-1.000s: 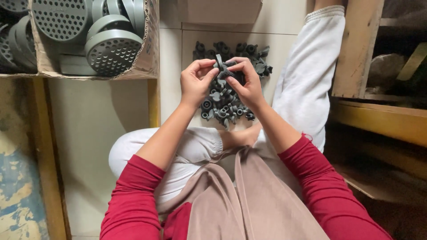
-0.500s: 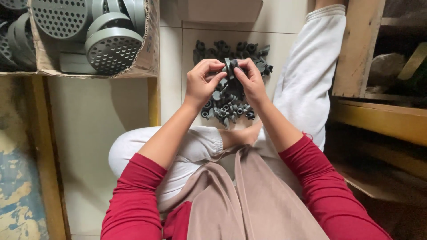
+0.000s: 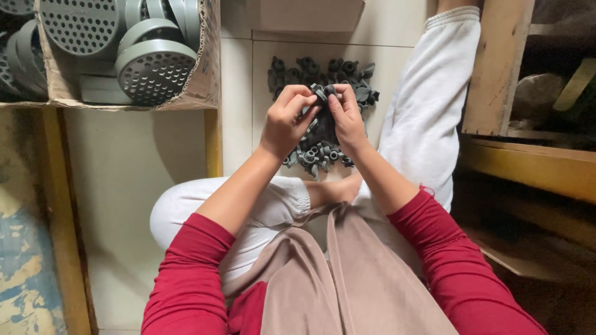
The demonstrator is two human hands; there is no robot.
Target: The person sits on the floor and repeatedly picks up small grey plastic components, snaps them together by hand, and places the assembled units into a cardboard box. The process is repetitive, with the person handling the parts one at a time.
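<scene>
Raised a little higher over the heap than half a second ago, both hands now closer together with fingertips meeting. Left hand point(image 3: 287, 121) pinched shut on a small grey plastic part point(image 3: 320, 93), thumb and forefinger curled around its near end. Right hand point(image 3: 345, 118) closed on the same part from the other side, fingers point(image 3: 335, 99) pressed against it, so held between both hands at once. Positioned directly above the pile of grey fittings point(image 3: 320, 152), which lies on the tiled floor point(image 3: 124, 186) and spreads out past the fingertips on the far side and below the wrists on the near side. Exact shape of the held part too small to make out; similar in colour to the rest of the pile. Beyond and to the left of the pile, a cardboard box point(image 3: 202, 93) filled with round grey perforated discs point(image 3: 155, 71), some lying flat, some standing on edge. Right of the pile, a stretched leg in white trousers point(image 3: 428, 105), and further right a wooden shelf frame point(image 3: 496, 68). Near side of the pile, a folded knee in white and a bare foot point(image 3: 335, 189) just beside the closest fittings. Red sleeves point(image 3: 186, 273) on both forearms, and a beige apron point(image 3: 347, 279) across the lap.
</scene>
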